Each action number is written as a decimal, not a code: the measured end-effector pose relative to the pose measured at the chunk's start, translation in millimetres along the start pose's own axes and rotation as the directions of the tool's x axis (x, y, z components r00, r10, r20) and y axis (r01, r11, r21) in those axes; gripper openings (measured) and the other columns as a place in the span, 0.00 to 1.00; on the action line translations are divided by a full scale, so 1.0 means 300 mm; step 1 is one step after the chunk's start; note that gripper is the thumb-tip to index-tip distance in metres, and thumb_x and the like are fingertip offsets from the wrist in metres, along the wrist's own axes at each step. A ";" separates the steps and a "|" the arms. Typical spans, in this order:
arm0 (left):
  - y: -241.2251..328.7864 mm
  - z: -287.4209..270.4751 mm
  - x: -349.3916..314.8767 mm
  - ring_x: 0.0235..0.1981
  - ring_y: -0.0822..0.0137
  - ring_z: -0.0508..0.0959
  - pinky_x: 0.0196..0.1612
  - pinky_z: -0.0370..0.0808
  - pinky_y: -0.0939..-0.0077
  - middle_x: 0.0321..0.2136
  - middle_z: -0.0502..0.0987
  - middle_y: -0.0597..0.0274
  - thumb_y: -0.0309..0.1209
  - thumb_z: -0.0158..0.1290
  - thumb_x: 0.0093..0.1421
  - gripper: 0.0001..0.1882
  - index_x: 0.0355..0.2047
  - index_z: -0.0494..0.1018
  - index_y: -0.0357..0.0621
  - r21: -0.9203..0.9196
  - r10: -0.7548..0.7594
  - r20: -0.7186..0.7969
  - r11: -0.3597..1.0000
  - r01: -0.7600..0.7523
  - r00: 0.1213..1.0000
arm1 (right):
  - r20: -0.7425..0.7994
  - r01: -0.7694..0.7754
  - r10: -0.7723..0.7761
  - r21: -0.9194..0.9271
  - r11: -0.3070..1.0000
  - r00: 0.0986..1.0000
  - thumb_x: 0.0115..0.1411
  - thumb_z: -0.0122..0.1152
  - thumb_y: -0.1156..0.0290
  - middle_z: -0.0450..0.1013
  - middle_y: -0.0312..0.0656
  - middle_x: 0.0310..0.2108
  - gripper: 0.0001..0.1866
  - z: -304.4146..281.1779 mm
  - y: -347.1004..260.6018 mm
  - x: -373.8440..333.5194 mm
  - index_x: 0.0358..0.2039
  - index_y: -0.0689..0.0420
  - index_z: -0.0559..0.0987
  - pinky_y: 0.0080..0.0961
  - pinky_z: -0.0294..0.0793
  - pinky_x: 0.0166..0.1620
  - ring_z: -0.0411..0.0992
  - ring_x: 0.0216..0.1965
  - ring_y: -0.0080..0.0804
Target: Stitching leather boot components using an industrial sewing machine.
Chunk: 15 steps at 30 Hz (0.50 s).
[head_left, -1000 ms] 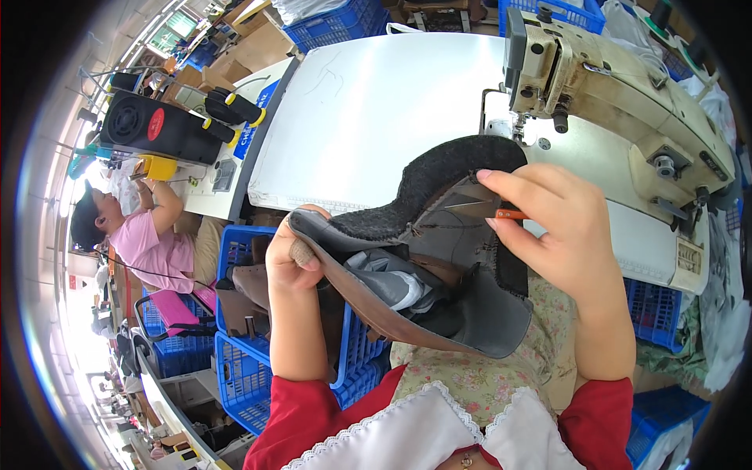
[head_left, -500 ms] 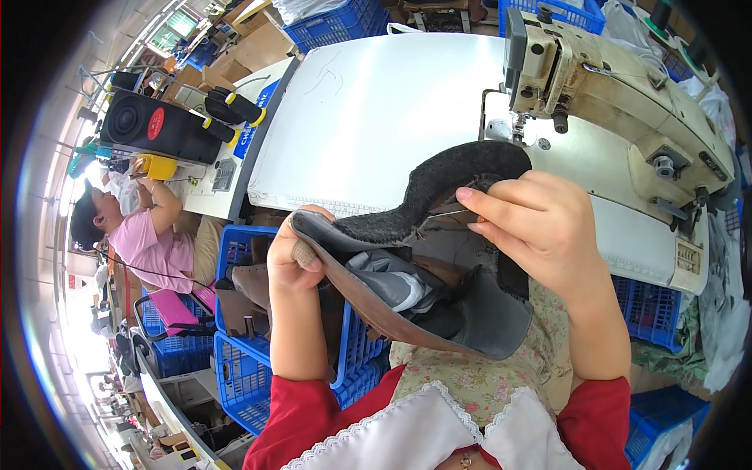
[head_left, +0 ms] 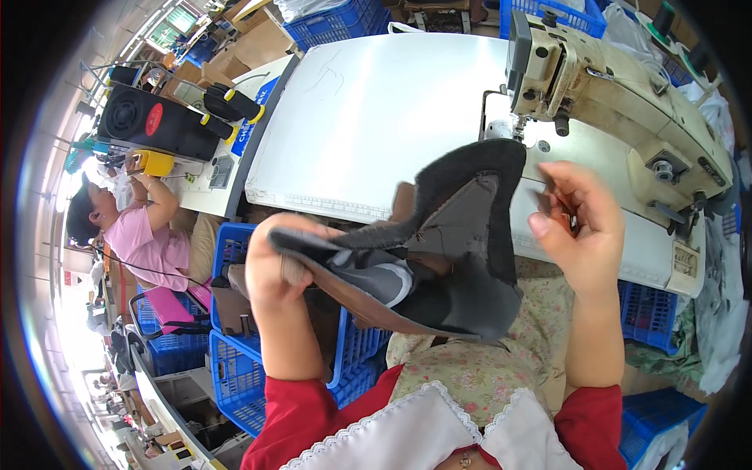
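A co-worker [head_left: 149,239] in pink sat sideways at the far left, hands up near a yellow part [head_left: 157,163]. Blue crates [head_left: 235,384] stood between that seat and the person I was watching.

The left hand [head_left: 274,262], a tan guard on one digit, was closed on the near left edge of the leather upper [head_left: 462,258]. It was blurred, and it had moved a little leftward over the last half second. The upper hung in the air above the person's lap, in front of the white tabletop [head_left: 376,117], brown side down and grey lining up. It had been swung round in that grip: more of the lining faced up, and a brown flap [head_left: 403,202] showed behind its black border.

The biggest change was to the right. The right hand [head_left: 586,227] had come away from the inner edge, where its fingertips had been a half second ago, and hung clear of the upper. Its fingers were curled round a small orange tool [head_left: 565,222], too blurred to make out fully. That seemed to me a break in the close work there, with the left hand alone bearing the upper.

Beyond stood the sewing machine [head_left: 611,94]; I couldn't tell whether the upper's far border touched its bed.
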<state>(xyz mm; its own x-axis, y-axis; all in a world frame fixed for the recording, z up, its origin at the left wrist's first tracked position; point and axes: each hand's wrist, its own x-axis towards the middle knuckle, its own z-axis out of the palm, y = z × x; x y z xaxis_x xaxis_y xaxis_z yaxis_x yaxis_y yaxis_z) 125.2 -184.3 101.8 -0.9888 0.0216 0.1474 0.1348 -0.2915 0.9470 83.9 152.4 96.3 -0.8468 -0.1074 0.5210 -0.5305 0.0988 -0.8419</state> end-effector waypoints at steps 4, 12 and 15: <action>0.106 0.194 -0.045 0.38 0.53 0.84 0.45 0.80 0.63 0.35 0.83 0.46 0.25 0.57 0.41 0.16 0.33 0.80 0.37 0.519 0.344 0.474 0.634 -0.573 0.810 | -0.071 -0.235 0.285 0.399 0.886 0.956 0.58 0.69 0.64 0.70 0.30 0.28 0.17 0.043 0.001 -0.040 0.38 0.57 0.71 0.10 0.59 0.23 0.64 0.23 0.13; -0.051 0.329 -0.106 0.45 0.63 0.81 0.54 0.73 0.64 0.41 0.82 0.61 0.30 0.56 0.50 0.13 0.37 0.81 0.47 0.625 0.175 0.779 -0.145 -0.767 0.602 | -0.103 -0.442 0.574 0.533 0.722 0.813 0.60 0.68 0.64 0.66 0.30 0.26 0.16 0.140 0.005 -0.115 0.37 0.57 0.69 0.13 0.57 0.18 0.59 0.18 0.12; -0.152 0.314 -0.099 0.49 0.63 0.79 0.56 0.71 0.63 0.43 0.81 0.59 0.30 0.54 0.50 0.15 0.39 0.80 0.43 0.609 0.186 0.789 -0.109 -0.786 0.586 | -0.130 -0.524 0.678 0.536 0.662 0.724 0.59 0.67 0.69 0.67 0.30 0.26 0.13 0.131 0.073 -0.146 0.37 0.57 0.70 0.15 0.59 0.18 0.60 0.17 0.14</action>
<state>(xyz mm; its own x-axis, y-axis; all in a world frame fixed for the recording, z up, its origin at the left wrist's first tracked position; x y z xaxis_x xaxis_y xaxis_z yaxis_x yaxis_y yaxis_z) 154.5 -81.5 81.1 -0.5040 0.7132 0.4872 0.8011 0.5968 -0.0450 110.7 120.6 49.5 -0.9775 0.1174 -0.1751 0.1132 -0.4084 -0.9057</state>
